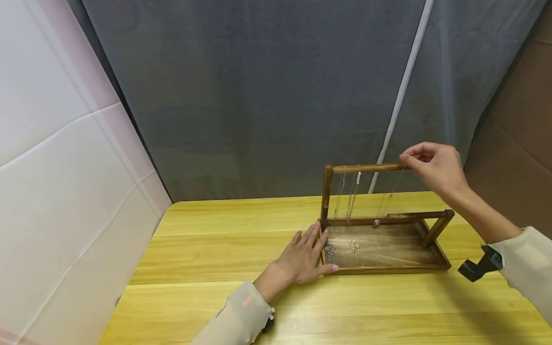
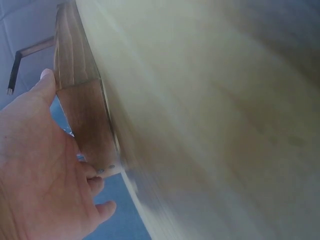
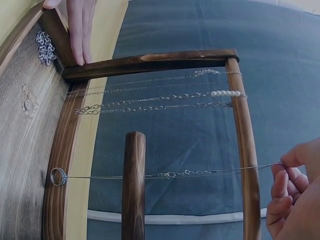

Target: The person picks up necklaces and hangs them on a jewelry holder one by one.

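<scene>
Currently, a shallow wooden tray [image 1: 390, 270] sits on the yellow desk [image 1: 207, 249], near the far edge and well to the right of the far left corner. Contents of tray: a heap of silver chain [image 1: 329, 252] against the left wall and, to its right, a cluster of small gold-coloured pieces [image 1: 354, 246], apart from the chain. Too small to identify further.

A tall wooden frame [image 1: 366, 168] rises along the tray's far side; a shorter wooden arm [image 1: 416, 216] stands at the right end. Several silver necklaces [image 3: 150, 105] hang from the frame's top bar toward its left end, one bearing a short row of white pearls [image 3: 226, 93].

State of hands: right hand [image 1: 440, 170] pinches a thin necklace [image 3: 188, 172] between thumb and fingertips at the top bar, right of the others. This necklace hangs in a narrow loop, its ring-shaped pendant [image 1: 376, 223] low by the tray's far wall. Left hand [image 1: 304, 256] is spread, fingers extended over the left wall, thumb resting at the near wall.
</scene>
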Motion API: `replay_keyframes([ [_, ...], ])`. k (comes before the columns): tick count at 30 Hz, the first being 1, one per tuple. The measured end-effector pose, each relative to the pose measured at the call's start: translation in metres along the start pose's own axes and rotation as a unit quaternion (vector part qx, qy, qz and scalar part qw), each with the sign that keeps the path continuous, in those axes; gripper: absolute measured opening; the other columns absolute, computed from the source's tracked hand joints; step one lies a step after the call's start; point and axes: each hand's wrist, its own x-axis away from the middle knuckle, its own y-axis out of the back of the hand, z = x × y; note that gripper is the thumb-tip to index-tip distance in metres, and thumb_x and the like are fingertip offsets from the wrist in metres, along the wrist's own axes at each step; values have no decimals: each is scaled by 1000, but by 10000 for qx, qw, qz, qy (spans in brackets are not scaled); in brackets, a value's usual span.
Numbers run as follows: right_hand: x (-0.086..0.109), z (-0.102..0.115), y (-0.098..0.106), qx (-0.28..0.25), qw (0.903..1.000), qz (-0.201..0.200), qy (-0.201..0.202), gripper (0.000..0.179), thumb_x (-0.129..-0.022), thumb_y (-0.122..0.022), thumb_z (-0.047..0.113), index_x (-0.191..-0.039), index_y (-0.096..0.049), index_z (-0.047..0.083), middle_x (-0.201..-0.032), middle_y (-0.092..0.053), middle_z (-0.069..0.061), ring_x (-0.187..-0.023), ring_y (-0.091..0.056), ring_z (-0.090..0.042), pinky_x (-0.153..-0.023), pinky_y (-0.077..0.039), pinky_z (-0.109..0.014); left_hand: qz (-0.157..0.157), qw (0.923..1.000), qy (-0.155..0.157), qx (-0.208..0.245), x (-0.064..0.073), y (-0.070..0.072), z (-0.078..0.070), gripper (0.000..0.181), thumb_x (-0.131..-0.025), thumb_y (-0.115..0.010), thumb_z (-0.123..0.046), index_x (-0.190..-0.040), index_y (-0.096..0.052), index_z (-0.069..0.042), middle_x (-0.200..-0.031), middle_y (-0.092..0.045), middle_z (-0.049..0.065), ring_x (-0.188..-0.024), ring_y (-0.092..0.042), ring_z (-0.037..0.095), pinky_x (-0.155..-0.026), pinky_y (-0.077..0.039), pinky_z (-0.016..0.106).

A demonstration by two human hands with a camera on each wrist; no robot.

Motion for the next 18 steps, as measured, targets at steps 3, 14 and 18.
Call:
replay_keyframes([
  [3, 1, 2, -3, -22, 10000, 28, 16, 26, -102, -74, 26, -105, -78, 1, -78, -70, 20, -70, -58, -6, -60, -42, -20, 18, 10000, 0, -5, 0, 0, 0, 97, -103, -34, -77, -172, -7, -15, -178, 5, 13, -165, -7, 27, -133, -15, 51],
  [14, 1, 9, -14, -158, 9998, 88, 127, 21, -102, -74, 22, -104, -78, 2, -75, -67, 17, -66, -55, -9, -57, -41, -22, 9, 10000, 21, -76, -1, -1, 1, 99, -101, -31, -80, -172, -7, -15, -178, 2, 13, -165, -8, 26, -133, -16, 49],
  [18, 1, 10, -19, -235, 9995, 160, 167, 21, -102, -73, 21, -105, -79, 1, -75, -67, 16, -65, -56, -8, -57, -42, -21, 45, 9999, 36, -84, -1, -2, 1, 99, -101, -32, -80, -172, -6, -15, -178, 4, 12, -165, -6, 26, -133, -15, 50],
])
